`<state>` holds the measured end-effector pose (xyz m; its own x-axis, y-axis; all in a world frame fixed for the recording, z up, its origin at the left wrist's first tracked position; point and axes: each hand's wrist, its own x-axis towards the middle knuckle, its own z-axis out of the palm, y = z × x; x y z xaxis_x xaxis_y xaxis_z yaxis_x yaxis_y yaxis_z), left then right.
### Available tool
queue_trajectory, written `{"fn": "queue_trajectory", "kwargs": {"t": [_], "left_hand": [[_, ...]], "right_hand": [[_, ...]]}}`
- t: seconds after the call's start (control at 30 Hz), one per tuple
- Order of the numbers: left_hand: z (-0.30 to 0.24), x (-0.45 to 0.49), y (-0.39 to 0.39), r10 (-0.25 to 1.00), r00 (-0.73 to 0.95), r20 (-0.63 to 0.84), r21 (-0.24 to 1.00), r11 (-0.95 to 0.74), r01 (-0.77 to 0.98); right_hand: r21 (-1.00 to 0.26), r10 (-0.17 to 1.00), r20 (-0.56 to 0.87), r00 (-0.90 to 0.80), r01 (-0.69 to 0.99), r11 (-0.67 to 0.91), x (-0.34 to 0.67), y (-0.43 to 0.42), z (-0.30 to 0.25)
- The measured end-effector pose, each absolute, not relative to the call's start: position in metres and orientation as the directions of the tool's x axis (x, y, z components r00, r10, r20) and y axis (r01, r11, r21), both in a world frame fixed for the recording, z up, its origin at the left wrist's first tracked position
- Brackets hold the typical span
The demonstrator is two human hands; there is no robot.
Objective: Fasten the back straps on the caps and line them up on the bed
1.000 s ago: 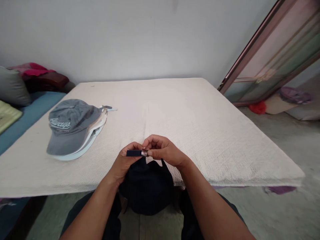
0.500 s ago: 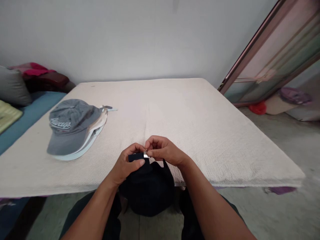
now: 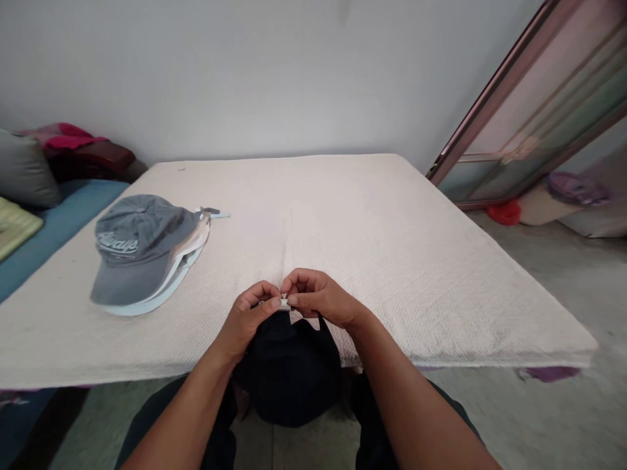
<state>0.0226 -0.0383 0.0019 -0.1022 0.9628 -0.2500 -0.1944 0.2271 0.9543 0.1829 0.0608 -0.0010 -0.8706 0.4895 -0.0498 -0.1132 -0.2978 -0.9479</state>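
Both hands are at the back strap of the dark cap (image 3: 294,375), which hangs from them at the near edge of the table (image 3: 392,261), above the lap. Change over the last second: the left thumb has moved up from below the strap and now lies at the metal buckle (image 3: 284,305); the strap length that stuck out leftward is mostly covered. Left hand (image 3: 247,320) pinches strap by the buckle; right hand (image 3: 323,300) grips the buckle's right side, thumb against fingers. Judgement: work is concentrated on the buckle; whether its clasp is fastened, cannot tell. Grey cap (image 3: 147,228) unmoved, atop paler caps.
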Motion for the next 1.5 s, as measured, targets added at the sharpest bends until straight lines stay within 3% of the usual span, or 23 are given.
{"fn": "queue_trajectory", "kwargs": {"t": [0.13,0.4,0.83,1.07,1.17,1.37,1.5], "left_hand": [[0.001,0.022,-0.039,0.956,-0.133,-0.261,0.946,0.226,-0.231],[0.004,0.024,-0.039,0.962,-0.143,-0.234,0.958,0.203,-0.205],[0.000,0.017,-0.038,0.863,0.016,-0.505,0.787,0.468,-0.403],[0.010,0.019,-0.037,0.920,0.055,-0.389,0.703,0.335,-0.628],[0.014,0.018,-0.036,0.907,0.029,-0.421,0.638,0.319,-0.701],[0.009,0.021,-0.034,0.894,0.103,-0.435,0.647,0.391,-0.654],[0.005,0.021,-0.033,0.883,0.112,-0.457,0.622,0.407,-0.669]], "right_hand": [[-0.949,0.514,-0.079,-0.854,-0.093,-0.302,0.186,0.061,0.000],[-0.969,0.428,-0.155,-0.890,0.052,-0.243,0.187,0.058,0.004],[-0.928,0.462,-0.099,-0.881,-0.086,-0.363,0.183,0.059,-0.007],[-0.927,0.438,-0.082,-0.895,-0.092,-0.364,0.186,0.061,-0.001],[-0.895,0.432,-0.097,-0.897,-0.111,-0.432,0.189,0.062,0.000],[-0.769,0.579,-0.097,-0.809,-0.309,-0.560,0.198,0.071,-0.001],[-0.722,0.604,-0.116,-0.789,-0.351,-0.596,0.207,0.078,-0.001]]}}
